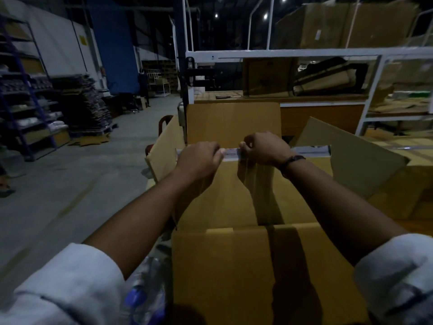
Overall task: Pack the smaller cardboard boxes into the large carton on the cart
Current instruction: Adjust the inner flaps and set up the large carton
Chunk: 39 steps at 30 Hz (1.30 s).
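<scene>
Brown cardboard filled the middle of the view: the large carton (229, 198) stood open just in front of the person, with its four flaps turned out. Its far flap (233, 123) stood upright. The left flap (164, 148) and the right flap (356, 158) leaned outward, and the near flap (234, 266) hung toward the person.

Both hands were at the far rim of the carton, reached across its open mouth. The left hand (199, 158) was curled round a pale strip (309, 150) that ran along this far rim, toward the rim's left end. The right hand (264, 148) pinched the same strip near the rim's middle, just beside the left hand, with a small gap between them. I could not tell if the strip was tape or something else. A dark band (294, 159) sat on the right wrist, and the white sleeves (70, 285) were rolled up.

More brown cardboard (412, 184) lay just beside the right flap; it was too dim to tell if these were the smaller boxes. A red curved bar (164, 121) showed behind the left flap.

Behind the carton stood a white metal rack (281, 53) with cartons on its shelves. One upper carton had a pale label (318, 35), and a yellow sign (82, 39) hung on the left wall, but both were too small and blurred to read.
</scene>
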### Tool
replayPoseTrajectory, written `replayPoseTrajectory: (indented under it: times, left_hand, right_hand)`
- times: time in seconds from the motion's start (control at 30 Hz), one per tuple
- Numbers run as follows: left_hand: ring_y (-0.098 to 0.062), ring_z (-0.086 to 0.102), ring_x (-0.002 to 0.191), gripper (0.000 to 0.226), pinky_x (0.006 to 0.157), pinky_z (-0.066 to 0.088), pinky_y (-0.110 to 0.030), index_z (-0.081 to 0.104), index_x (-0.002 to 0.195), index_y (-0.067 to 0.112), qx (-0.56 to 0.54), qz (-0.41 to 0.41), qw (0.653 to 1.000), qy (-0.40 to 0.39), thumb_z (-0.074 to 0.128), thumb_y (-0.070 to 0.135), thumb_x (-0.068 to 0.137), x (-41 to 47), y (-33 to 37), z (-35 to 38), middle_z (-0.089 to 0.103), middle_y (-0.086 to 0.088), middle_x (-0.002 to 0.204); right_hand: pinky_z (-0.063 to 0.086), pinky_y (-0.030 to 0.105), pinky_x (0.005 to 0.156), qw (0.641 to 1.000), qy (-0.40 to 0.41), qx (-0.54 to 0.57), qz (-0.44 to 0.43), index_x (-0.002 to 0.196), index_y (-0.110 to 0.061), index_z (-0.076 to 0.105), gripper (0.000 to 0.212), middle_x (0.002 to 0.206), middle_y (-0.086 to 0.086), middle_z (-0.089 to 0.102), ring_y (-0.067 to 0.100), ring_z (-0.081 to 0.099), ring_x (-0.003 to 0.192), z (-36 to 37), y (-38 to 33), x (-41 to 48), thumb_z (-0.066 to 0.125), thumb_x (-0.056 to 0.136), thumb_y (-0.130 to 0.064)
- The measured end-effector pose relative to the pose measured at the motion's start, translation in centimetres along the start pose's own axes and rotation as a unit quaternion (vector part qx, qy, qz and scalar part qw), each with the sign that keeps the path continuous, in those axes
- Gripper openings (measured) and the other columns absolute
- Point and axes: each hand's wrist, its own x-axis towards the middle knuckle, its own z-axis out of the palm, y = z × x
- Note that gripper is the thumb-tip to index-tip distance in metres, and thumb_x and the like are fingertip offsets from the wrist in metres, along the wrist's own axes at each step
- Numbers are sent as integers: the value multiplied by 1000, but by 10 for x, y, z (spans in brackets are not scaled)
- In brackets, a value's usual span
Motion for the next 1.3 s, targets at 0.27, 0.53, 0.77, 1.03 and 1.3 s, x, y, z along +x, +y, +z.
replayPoseTrajectory:
  times: [0.27,0.53,0.77,1.03,1.3]
  left_hand:
    - [-16,52,83,39,72,41,-31,63,105,17,-39,-66,968,-241,33,41,112,-1,67,-74,59,-6,100]
    - [-35,40,147,62,119,37,-50,39,158,24,-76,-166,776,-604,55,48,103,-50,80,-59,42,-9,160]
    - [-31,31,148,126,118,32,-48,18,163,36,-61,-146,889,-429,74,84,61,-125,82,19,26,-2,168]
    - [-30,32,134,123,116,26,-49,22,154,36,82,-78,969,-219,79,81,55,-166,93,50,36,-3,149]
    - [-25,41,120,105,109,33,-44,40,138,31,123,-101,980,-122,80,79,54,-179,93,72,47,1,133]
  right_hand:
    - [46,32,75,992,-106,63,-3,116,-24,57,26,109,-3,62,13,59,95,-61,-23,-46,54,103,-47]
    - [52,50,101,871,-486,70,30,140,-27,55,34,137,4,60,29,59,124,-36,-7,-111,46,108,-18]
    - [35,51,113,948,-316,-30,12,160,-37,23,101,166,3,29,32,33,146,49,30,-155,69,79,-75]
    - [13,62,122,986,-113,-118,-27,158,-25,24,124,160,9,30,36,24,147,97,40,-184,75,60,-83]
    - [18,57,118,988,-1,-154,-26,145,-20,35,123,140,9,40,34,37,133,136,48,-193,71,51,-90]
